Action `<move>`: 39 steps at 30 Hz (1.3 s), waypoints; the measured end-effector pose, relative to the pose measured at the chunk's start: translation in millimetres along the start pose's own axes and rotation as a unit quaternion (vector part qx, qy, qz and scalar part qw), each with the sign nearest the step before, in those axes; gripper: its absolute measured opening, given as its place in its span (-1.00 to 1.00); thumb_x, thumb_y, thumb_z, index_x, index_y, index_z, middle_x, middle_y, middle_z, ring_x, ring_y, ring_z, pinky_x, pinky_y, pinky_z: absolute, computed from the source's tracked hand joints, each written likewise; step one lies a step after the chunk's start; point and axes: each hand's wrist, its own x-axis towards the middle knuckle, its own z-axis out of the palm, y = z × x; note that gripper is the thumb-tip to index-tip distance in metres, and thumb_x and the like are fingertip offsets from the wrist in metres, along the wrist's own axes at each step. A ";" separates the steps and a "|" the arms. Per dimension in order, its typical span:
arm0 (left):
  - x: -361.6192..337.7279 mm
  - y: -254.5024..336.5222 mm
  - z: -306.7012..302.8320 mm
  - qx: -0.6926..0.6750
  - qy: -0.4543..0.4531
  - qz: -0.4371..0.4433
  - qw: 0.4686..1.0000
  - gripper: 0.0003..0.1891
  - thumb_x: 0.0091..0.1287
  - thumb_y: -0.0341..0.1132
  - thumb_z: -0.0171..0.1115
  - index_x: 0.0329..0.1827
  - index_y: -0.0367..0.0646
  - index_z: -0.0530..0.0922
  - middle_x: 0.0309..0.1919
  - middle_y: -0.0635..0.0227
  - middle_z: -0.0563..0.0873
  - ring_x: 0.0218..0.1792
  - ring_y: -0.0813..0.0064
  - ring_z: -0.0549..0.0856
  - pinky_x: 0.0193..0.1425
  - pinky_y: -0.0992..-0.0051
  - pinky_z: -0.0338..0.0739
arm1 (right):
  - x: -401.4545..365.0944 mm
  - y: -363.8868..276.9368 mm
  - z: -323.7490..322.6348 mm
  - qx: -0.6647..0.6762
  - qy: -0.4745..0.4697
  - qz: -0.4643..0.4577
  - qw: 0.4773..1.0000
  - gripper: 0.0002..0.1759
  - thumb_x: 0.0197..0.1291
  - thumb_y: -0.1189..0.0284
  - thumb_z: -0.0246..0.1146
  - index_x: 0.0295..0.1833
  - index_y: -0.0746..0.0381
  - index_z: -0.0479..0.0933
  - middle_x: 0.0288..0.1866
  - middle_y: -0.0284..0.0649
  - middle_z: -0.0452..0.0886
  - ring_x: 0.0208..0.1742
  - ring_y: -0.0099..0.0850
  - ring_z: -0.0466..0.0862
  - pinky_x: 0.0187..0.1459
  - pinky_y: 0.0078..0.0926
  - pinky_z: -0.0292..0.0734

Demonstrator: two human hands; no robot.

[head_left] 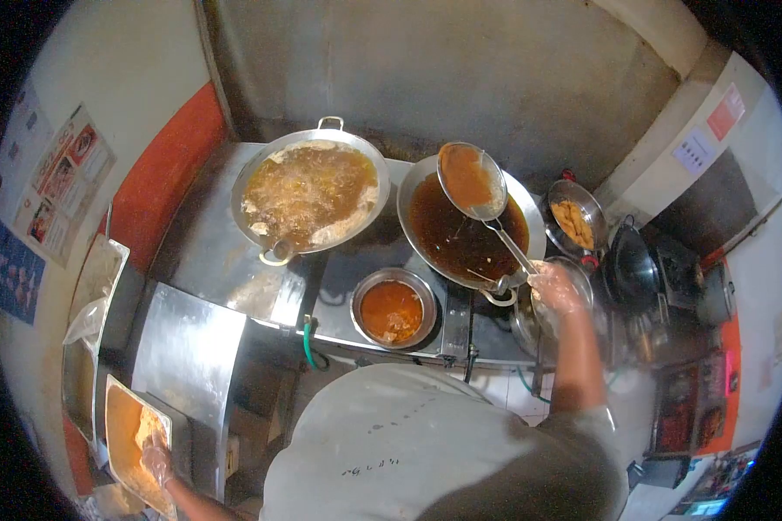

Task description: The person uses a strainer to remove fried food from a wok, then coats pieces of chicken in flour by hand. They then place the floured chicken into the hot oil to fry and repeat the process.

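My right hand (556, 288), with pale coating on its fingers, is wrapped round the long handle of a skimmer (488, 211). The skimmer's round head is tilted above a wok of dark brown oil (534, 227). Low on the left, my left hand (157, 460) is down in a metal tray (113, 408) of orange-yellow breading. Its fingers appear closed at a pale, coated food piece (150, 424), partly hidden by the hand. Left of the dark oil, a second wok (381, 165) holds bubbling oil with pale foam and pieces in it.
A steel bowl of reddish-orange liquid (355, 317) stands in front of the woks. To the right are a strainer of golden fried pieces (573, 221) and a black wok (634, 265). A green hose (308, 346) hangs at the counter's front edge.
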 end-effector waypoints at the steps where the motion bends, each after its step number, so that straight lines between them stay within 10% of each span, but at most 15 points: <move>1: 2.4 -1.1 6.2 0.013 -0.018 -0.019 1.000 -0.66 0.58 -0.33 0.04 0.31 -0.04 0.64 -0.02 0.06 0.77 -0.03 -0.01 0.78 0.01 0.04 0.68 | -2.0 -1.5 1.4 -0.010 0.006 0.006 1.000 -0.53 0.40 0.50 0.26 0.40 0.28 0.62 -0.25 -0.42 0.64 -0.33 -0.62 0.53 -0.29 -0.50 0.50; 6: 2.2 -7.7 30.5 0.008 0.006 -0.013 1.000 -0.67 0.55 -0.34 0.08 0.28 -0.10 0.65 -0.09 0.04 0.77 -0.07 -0.03 0.77 -0.01 0.03 0.66 | -5.1 10.7 10.8 -0.025 0.018 -0.012 0.999 -0.50 0.40 0.42 0.29 0.42 0.27 0.61 -0.28 -0.35 0.68 -0.34 -0.56 0.59 -0.27 -0.42 0.56; 8: 0.6 -13.9 42.8 -0.071 0.169 0.077 0.980 -0.68 0.57 -0.33 0.08 0.29 -0.15 0.63 -0.11 0.02 0.76 -0.08 -0.02 0.76 0.01 0.03 0.66 | -10.2 7.2 19.0 -0.095 0.046 0.000 0.994 -0.59 0.37 0.38 0.29 0.29 0.26 0.69 -0.29 -0.29 0.72 -0.35 -0.46 0.64 -0.25 -0.32 0.58; 13: 4.7 28.8 -22.8 -0.179 -0.027 -0.105 0.978 -0.54 0.65 -0.06 0.01 0.20 -0.29 0.67 0.04 -0.20 0.76 0.08 -0.26 0.70 0.18 -0.04 0.57 | 7.4 37.1 45.2 -0.105 -0.007 -0.020 0.994 -0.77 0.32 0.37 0.30 -0.02 0.26 0.73 -0.39 -0.25 0.72 -0.34 -0.35 0.71 -0.20 -0.26 0.58; 22: -21.7 90.7 -161.7 -0.384 -0.044 -0.183 0.904 -0.43 0.60 0.06 0.04 0.04 -0.38 0.70 -0.07 -0.21 0.78 -0.01 -0.19 0.74 0.19 0.01 0.53 | -112.7 21.4 124.1 -0.104 0.102 0.001 0.989 -0.46 0.36 0.45 0.29 0.45 0.28 0.58 -0.21 -0.07 0.79 -0.30 -0.39 0.75 -0.15 -0.31 0.64; 26: -26.3 90.9 -174.5 -0.413 -0.075 -0.183 0.889 -0.43 0.58 0.06 0.07 0.08 -0.39 0.70 -0.01 -0.22 0.78 0.04 -0.18 0.74 0.22 0.02 0.53 | -136.5 100.7 178.5 -0.290 0.194 -0.100 0.932 -0.30 0.34 0.49 0.34 0.60 0.19 0.42 -0.07 0.11 0.80 -0.10 0.03 0.81 0.05 -0.06 0.67; 29: -30.0 94.2 -184.7 -0.417 -0.084 -0.182 0.887 -0.42 0.58 0.06 0.07 0.13 -0.39 0.69 0.05 -0.23 0.77 0.09 -0.18 0.73 0.25 0.02 0.52 | -178.5 82.0 213.5 -0.310 0.120 0.047 0.942 -0.34 0.52 0.41 0.15 0.69 0.01 0.28 -0.02 0.17 0.78 0.00 0.14 0.78 0.08 0.09 0.64; 35: -26.9 85.1 -162.2 -0.391 -0.065 -0.133 0.908 -0.36 0.62 0.14 0.03 0.20 -0.37 0.68 0.15 -0.23 0.75 0.18 -0.20 0.71 0.30 0.04 0.51 | -147.2 190.3 257.3 -0.415 0.024 0.057 0.908 -0.36 0.60 0.31 0.00 0.74 -0.03 0.16 0.02 0.09 0.79 0.05 0.07 0.81 0.15 0.10 0.67; 39: -28.8 83.1 -167.2 -0.380 -0.101 -0.113 0.913 -0.34 0.63 0.14 0.02 0.24 -0.41 0.66 0.19 -0.23 0.74 0.24 -0.22 0.68 0.35 0.05 0.52 | -195.4 125.6 256.5 -0.368 0.068 0.076 0.924 -0.34 0.57 0.37 0.02 0.73 0.00 0.18 0.04 0.06 0.79 0.06 0.07 0.81 0.16 0.09 0.68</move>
